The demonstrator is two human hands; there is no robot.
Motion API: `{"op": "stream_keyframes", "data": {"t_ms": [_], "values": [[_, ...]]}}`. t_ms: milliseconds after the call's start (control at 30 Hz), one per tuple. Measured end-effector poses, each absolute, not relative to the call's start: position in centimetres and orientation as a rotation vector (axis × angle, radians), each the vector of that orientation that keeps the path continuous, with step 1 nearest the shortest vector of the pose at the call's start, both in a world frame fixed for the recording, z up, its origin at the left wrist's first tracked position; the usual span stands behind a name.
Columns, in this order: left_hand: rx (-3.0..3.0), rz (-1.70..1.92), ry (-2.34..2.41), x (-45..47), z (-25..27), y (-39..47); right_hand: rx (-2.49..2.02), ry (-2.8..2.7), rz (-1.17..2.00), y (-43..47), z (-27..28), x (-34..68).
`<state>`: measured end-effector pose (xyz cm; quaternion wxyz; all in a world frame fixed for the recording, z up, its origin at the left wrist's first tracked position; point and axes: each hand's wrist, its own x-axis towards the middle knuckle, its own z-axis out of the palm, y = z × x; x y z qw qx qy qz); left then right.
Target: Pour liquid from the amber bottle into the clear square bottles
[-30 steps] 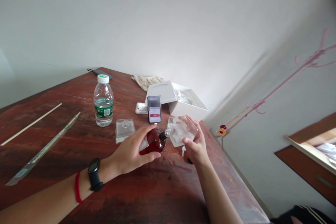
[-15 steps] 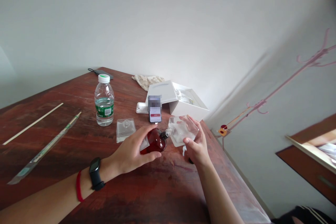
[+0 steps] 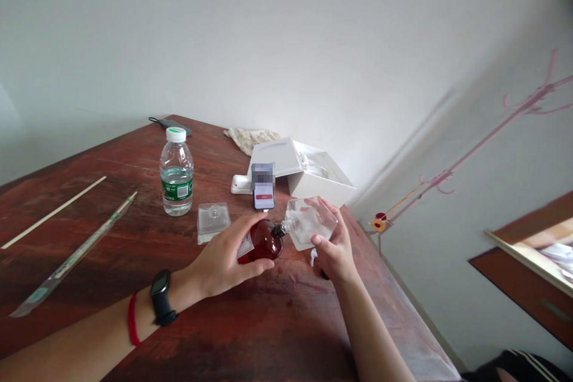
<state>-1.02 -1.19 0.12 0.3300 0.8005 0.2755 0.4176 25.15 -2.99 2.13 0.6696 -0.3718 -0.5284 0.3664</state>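
Red bottle point(image 3: 267, 243), left hand point(image 3: 228, 256) curled round, right hand point(image 3: 338, 250) gripping flask point(image 3: 304, 225)

I observe my left hand point(image 3: 224, 256) curved in a grip, thumb extended, left forearm point(image 3: 96, 331) slanting from lower left; my right hand point(image 3: 338, 250) gripping, thumb in front, right forearm point(image 3: 367, 322) angled up leftward.

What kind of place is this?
Probably a room in someone's home, though I can't be sure: there's a wooden table, a phone on it, and what looks like a pink coat stand.
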Motion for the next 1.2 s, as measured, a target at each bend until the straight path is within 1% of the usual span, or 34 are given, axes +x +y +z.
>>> {"op": "stream_keyframes", "data": {"t_ms": [1200], "values": [[2.098,1.078,0.722,-1.01,-0.06,-1.02,-0.829,-1.180,0.823,-2.97,2.04,25.23]]}}
